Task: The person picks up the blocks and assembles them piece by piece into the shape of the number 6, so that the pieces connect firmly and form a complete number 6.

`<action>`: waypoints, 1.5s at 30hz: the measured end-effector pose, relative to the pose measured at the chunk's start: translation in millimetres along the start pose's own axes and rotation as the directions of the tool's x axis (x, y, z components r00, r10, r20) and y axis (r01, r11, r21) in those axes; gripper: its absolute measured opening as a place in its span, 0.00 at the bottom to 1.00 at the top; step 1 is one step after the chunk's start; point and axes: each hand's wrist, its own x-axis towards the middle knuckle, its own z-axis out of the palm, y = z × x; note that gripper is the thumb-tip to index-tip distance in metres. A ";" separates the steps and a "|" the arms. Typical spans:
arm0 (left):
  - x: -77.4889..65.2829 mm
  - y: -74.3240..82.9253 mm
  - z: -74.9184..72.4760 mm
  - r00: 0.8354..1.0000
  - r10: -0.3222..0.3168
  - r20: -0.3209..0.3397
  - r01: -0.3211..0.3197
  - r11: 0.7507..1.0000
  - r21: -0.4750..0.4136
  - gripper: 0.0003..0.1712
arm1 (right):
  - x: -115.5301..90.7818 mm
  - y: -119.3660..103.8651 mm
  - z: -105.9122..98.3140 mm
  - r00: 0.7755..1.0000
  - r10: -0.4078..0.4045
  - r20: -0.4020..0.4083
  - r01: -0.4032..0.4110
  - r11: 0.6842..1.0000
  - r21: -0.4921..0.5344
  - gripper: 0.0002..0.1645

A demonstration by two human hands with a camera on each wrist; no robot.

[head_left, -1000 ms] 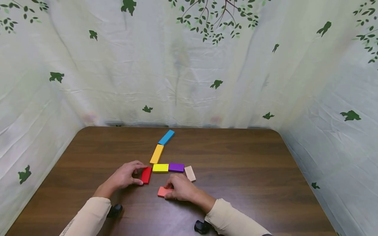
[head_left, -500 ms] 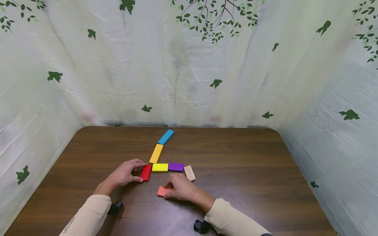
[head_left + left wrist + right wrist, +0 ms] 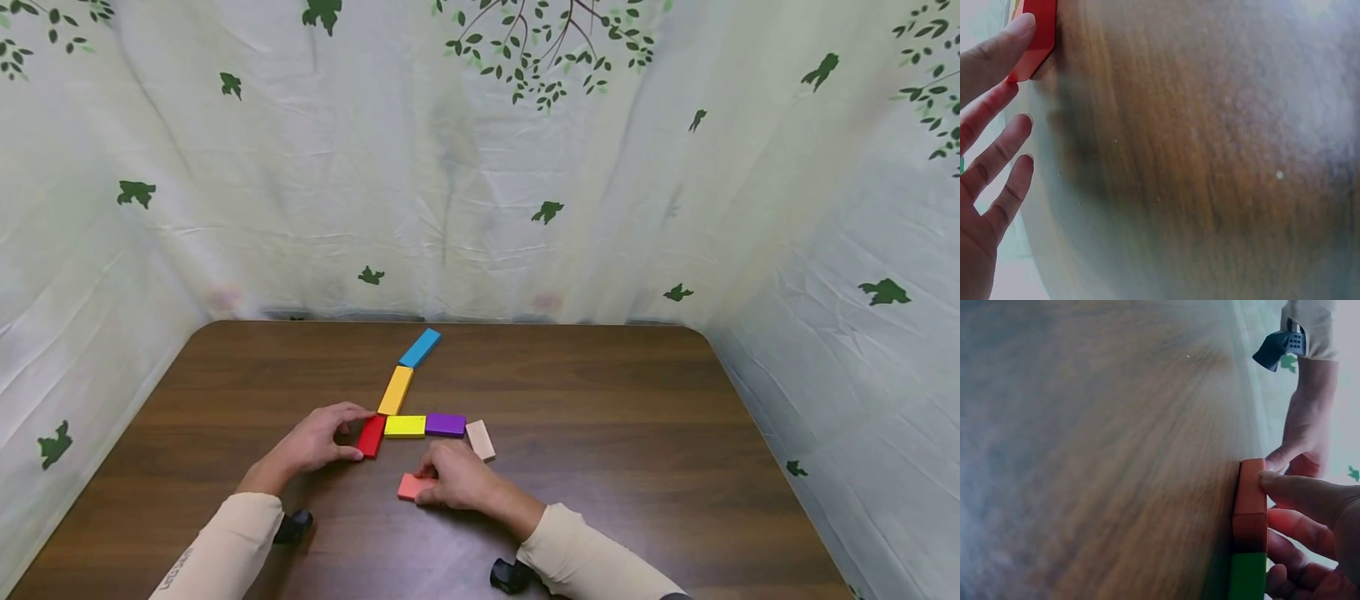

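My left hand [image 3: 318, 439] pinches a flat red block [image 3: 371, 437] between thumb and forefinger, the thumb at its near end. The red block's far end meets the corner between the orange-yellow block [image 3: 395, 392] and the yellow block [image 3: 406, 427]. Nearer to me, my right hand [image 3: 463, 477] grips a coral block [image 3: 412, 487] lying on the table. A green block [image 3: 1249, 576] stands end to end with the coral one in the right wrist view; in the head view my hand hides it. The left hand's other fingers [image 3: 1007, 147] are spread off the block.
A purple block [image 3: 446, 426] continues the yellow one to the right, followed by a slanted beige block [image 3: 481, 440]. Beyond the orange-yellow block, a blue block [image 3: 420, 347] angles away. The brown wooden table [image 3: 600, 417] ends at a leaf-printed white curtain [image 3: 480, 208].
My left hand has slid the red block a little away from me, up against the corner of the orange-yellow and yellow blocks. The right hand has stayed put with the coral block.
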 end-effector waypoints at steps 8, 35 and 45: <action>0.1 0.4 -1.0 1.000 0.011 -0.003 -0.011 1.000 0.007 0.38 | 0.3 -0.4 -0.3 1.000 0.004 0.004 -0.004 1.000 0.002 0.15; -0.8 0.4 1.6 0.999 0.036 -0.027 -0.036 0.999 0.004 0.39 | -0.3 0.8 0.5 1.000 -0.027 -0.013 0.027 0.999 -0.025 0.15; 3.7 6.8 -9.2 1.000 0.017 -0.008 -0.017 0.999 0.048 0.37 | -0.3 0.0 -1.4 1.000 -0.012 0.004 0.012 1.000 -0.026 0.15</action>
